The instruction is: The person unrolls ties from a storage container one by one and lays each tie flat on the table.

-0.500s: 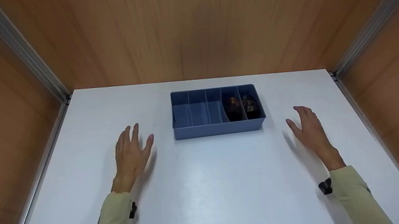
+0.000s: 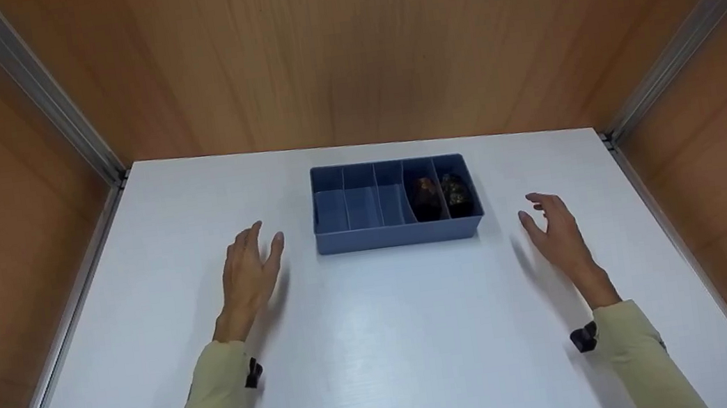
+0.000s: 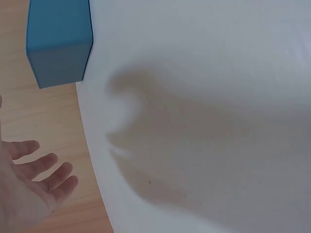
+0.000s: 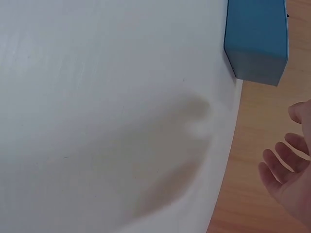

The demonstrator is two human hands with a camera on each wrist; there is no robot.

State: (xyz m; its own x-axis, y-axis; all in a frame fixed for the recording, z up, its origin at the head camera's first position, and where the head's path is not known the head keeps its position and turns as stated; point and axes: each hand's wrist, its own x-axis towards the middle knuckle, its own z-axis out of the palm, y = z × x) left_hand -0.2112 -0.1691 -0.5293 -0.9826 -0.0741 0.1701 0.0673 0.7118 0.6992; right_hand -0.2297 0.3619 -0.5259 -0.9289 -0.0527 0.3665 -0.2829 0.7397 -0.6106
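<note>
A blue box [image 2: 400, 235] with several compartments sits toward the back of the white table. Its two right-hand compartments each hold a dark lump: one with a reddish-brown patch [image 2: 426, 197], the other flecked with gold [image 2: 456, 194]. To the left of the box, apart from it, my left hand [image 2: 248, 279] hovers over the table with fingers spread and nothing in it. My right hand [image 2: 562, 244] hovers to the right of the box, fingers relaxed and slightly bent, also holding nothing. Both wrist views show the box's outer wall [image 3: 59, 41] beyond the fingertips.
The white table [image 2: 382, 342] is bounded by a wooden panel [image 2: 343, 52] at the back and more wooden panels at both sides. Metal posts [image 2: 43, 88] stand in the back corners. A dark device [image 2: 584, 337] shows at each sleeve cuff.
My left hand has shifted a little to the right, toward the box. The right hand has drifted slightly left, its fingers a bit more bent. The box and its contents stay put.
</note>
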